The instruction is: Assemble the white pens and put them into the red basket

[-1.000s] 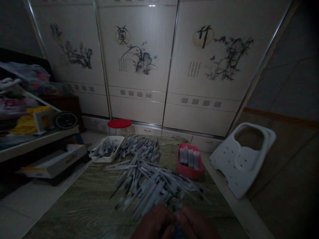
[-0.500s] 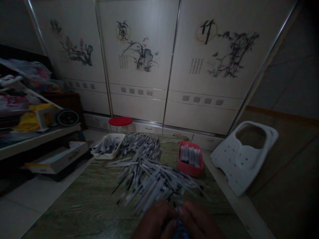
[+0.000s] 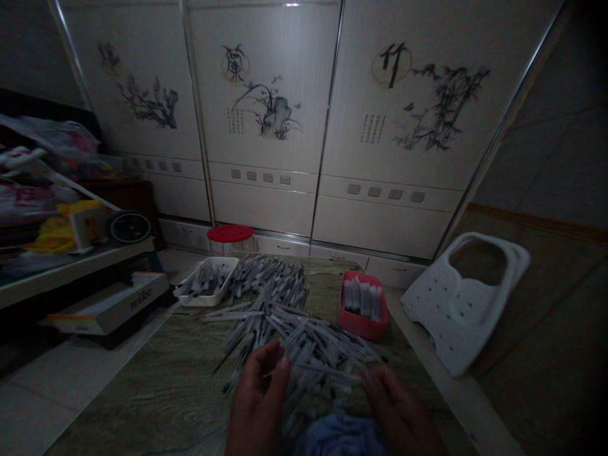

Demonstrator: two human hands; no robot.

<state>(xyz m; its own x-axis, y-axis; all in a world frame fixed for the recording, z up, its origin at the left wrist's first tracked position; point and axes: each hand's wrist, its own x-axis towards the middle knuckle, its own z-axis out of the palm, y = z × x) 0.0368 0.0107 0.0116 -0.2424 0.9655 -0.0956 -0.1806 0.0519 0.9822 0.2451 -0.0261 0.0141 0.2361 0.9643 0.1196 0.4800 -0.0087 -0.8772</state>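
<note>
Clear-barrelled pens lie in a large loose heap on the table, many with dark ends. My right hand, at the heap's near right side, pinches the right end of a slim pen. This pen lies roughly level and points toward my left hand. The left fingers are curled, thumb and forefinger tips close together, at the near edge of the heap; what they hold, if anything, is too dim to make out. Between my wrists shows some bluish cloth.
A red bin of upright pens stands at the table's right. At the far left, a white tray holds more pens. Beyond are a red stool and a wardrobe. A white plastic seat leans at the right.
My hands were together at the table's near edge; now they are apart, the left moved left and up, the right moved right. A pen now shows between them.
</note>
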